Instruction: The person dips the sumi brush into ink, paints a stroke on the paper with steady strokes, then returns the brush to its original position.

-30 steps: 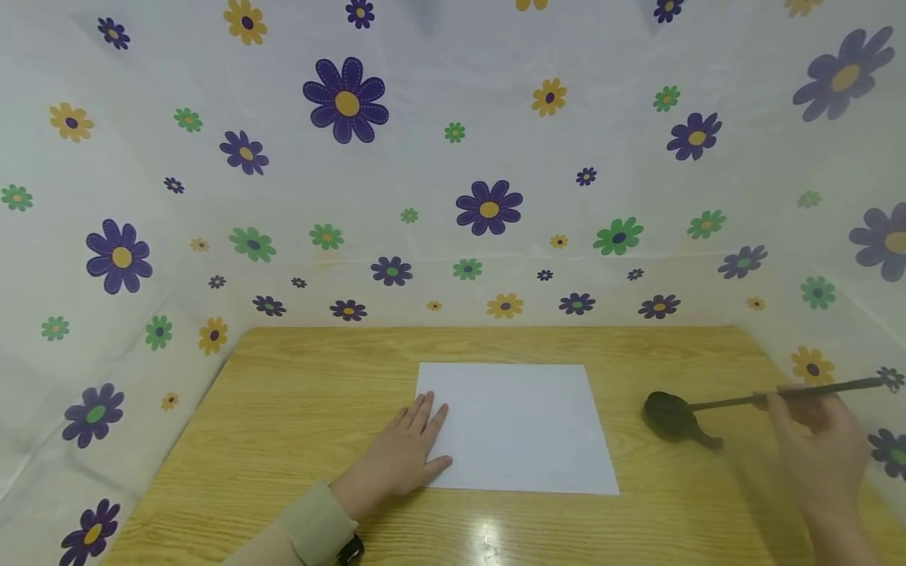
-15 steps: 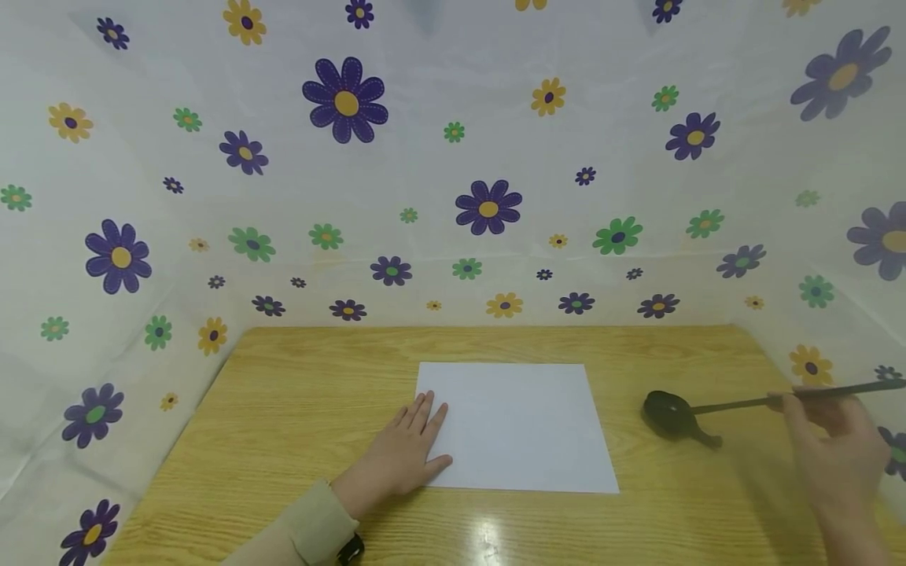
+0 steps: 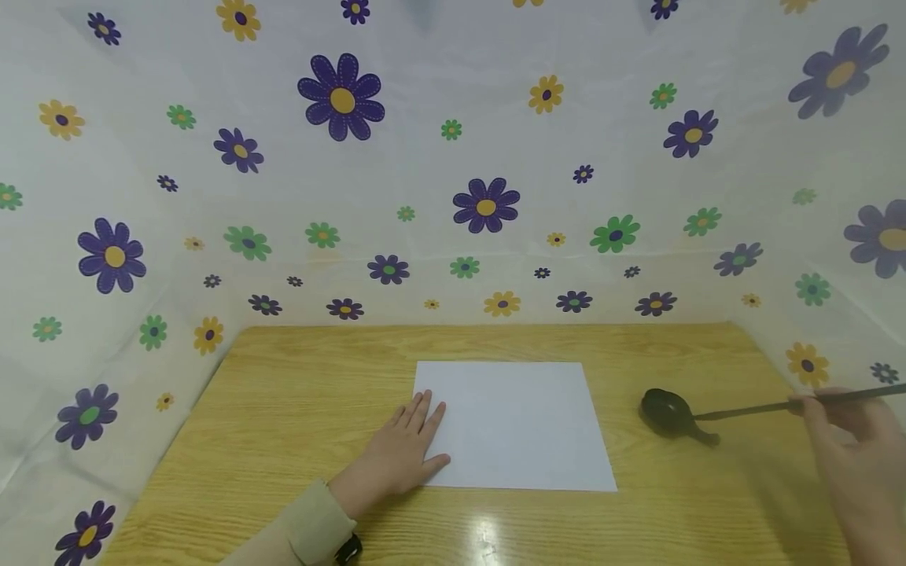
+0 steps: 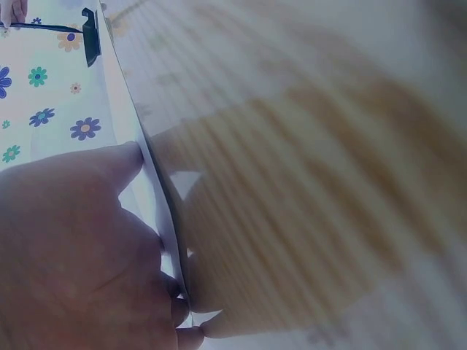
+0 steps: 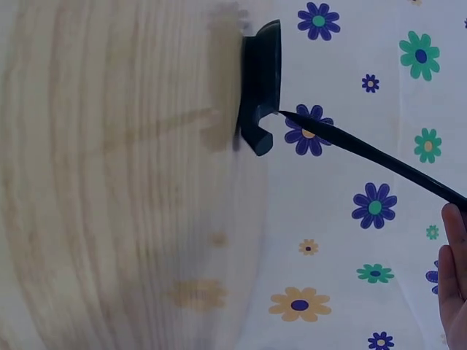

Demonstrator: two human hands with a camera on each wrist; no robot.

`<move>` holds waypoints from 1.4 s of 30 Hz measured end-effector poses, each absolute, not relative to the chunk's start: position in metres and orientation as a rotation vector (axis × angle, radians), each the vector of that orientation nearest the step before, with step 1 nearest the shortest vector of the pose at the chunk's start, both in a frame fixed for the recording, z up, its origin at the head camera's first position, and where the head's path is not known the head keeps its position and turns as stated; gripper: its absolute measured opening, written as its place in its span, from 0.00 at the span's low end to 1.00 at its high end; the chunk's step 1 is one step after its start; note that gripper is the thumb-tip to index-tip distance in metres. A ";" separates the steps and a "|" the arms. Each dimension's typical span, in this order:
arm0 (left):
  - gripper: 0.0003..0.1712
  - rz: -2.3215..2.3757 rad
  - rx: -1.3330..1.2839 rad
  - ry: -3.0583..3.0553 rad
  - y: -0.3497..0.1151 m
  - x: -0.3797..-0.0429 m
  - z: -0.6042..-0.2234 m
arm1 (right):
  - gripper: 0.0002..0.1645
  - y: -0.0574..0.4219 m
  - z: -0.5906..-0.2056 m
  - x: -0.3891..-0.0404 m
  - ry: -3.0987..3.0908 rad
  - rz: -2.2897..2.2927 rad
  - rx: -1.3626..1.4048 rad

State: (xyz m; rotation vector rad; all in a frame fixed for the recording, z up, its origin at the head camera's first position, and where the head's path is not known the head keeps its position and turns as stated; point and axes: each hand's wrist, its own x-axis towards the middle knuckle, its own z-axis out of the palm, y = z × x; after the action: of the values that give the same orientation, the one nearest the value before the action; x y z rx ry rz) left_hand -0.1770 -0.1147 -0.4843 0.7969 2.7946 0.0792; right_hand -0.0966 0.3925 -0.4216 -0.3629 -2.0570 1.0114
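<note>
A white sheet of paper (image 3: 517,424) lies flat in the middle of the wooden table (image 3: 297,409). My left hand (image 3: 406,452) rests palm down on the sheet's near left corner, fingers straight; the left wrist view shows the hand (image 4: 73,248) against the paper's edge. A dark ladle (image 3: 665,413) sits with its bowl on the table right of the sheet, its long handle slanting up to the right. My right hand (image 3: 856,440) holds the handle near its far end. In the right wrist view the ladle (image 5: 263,80) touches the table (image 5: 109,182), and my fingertips (image 5: 454,284) show at the frame's edge.
White cloth walls (image 3: 453,157) printed with purple, green and yellow flowers close in the table at the back and both sides. A beige sleeve (image 3: 311,527) and a dark wristband cover my left forearm.
My right hand has drifted to the right and slightly down on the ladle's handle. The ladle's bowl stays in place, and my left hand has not moved.
</note>
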 end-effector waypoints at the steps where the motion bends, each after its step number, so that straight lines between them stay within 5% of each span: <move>1: 0.47 0.074 0.802 2.799 -0.115 -0.177 -0.484 | 0.23 0.392 -0.419 -0.096 -2.061 1.036 -0.368; 4: 0.47 0.075 0.812 2.805 -0.116 -0.177 -0.484 | 0.19 0.390 -0.414 -0.096 -2.054 1.090 -0.392; 10: 0.47 0.074 0.797 2.799 -0.116 -0.178 -0.486 | 0.30 0.383 -0.415 -0.102 -2.073 0.935 -0.315; 15: 0.47 0.067 0.793 2.797 -0.116 -0.179 -0.488 | 0.26 0.386 -0.419 -0.103 -2.113 0.842 -0.288; 21: 0.47 0.073 0.793 2.801 -0.116 -0.178 -0.488 | 0.35 0.390 -0.419 -0.099 -2.091 0.897 -0.287; 29: 0.47 0.071 0.799 2.806 -0.117 -0.179 -0.486 | 0.31 0.394 -0.412 -0.098 -2.034 0.978 -0.209; 37: 0.47 0.081 0.809 2.803 -0.116 -0.178 -0.483 | 0.17 0.386 -0.406 -0.095 -2.138 1.022 -0.494; 42: 0.47 0.067 0.829 2.800 -0.116 -0.179 -0.486 | 0.22 0.386 -0.409 -0.093 -2.152 1.036 -0.499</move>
State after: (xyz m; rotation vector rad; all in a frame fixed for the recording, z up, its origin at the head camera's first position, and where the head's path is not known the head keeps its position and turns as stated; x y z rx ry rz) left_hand -0.1790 -0.1164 -0.4855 0.8288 2.7998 0.0670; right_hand -0.0928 0.3858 -0.4092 -0.4987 -2.1521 1.0361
